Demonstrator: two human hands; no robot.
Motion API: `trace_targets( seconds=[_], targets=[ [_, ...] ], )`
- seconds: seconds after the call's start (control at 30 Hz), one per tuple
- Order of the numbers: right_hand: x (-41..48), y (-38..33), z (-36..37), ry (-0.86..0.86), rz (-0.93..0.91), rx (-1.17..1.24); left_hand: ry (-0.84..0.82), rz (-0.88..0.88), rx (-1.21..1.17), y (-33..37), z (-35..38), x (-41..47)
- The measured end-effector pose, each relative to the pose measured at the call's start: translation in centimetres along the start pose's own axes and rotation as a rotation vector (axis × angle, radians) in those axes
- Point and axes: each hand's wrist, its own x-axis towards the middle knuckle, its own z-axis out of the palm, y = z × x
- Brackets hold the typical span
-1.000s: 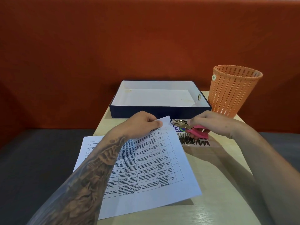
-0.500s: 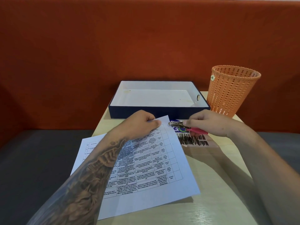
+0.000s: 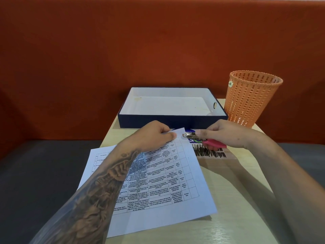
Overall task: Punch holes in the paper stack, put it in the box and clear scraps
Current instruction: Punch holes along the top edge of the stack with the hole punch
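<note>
Two hands worked: left grip (image 3: 154, 136) pinched the paper (image 3: 158, 182) corner, right grip (image 3: 223, 136) squeezed the punch (image 3: 202, 139). Table print too small to read; desk (image 3: 237, 199) label half hidden.

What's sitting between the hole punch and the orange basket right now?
In the head view, only the right hand gripping the hole punch, then bare table up to the basket. The box lies behind, left of the basket.
</note>
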Motion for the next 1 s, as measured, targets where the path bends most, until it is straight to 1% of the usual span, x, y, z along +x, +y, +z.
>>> trace_targets(
  seconds=[0.53,0.77,0.9,1.0],
  targets=[
    [0.5,0.3,0.1,0.001,0.004,-0.041,-0.008,0.007,0.005,0.3,0.1,-0.2],
    [0.7,0.1,0.4,-0.013,0.049,-0.056,-0.019,-0.013,0.012,-0.1,0.3,0.0],
    [1.0,-0.1,0.9,0.013,0.092,-0.074,-0.036,-0.033,0.016,-0.4,1.1,0.1],
    [1.2,-0.1,1.0,0.038,0.104,-0.112,-0.019,-0.027,0.064,-0.4,1.5,0.1]
  ],
)
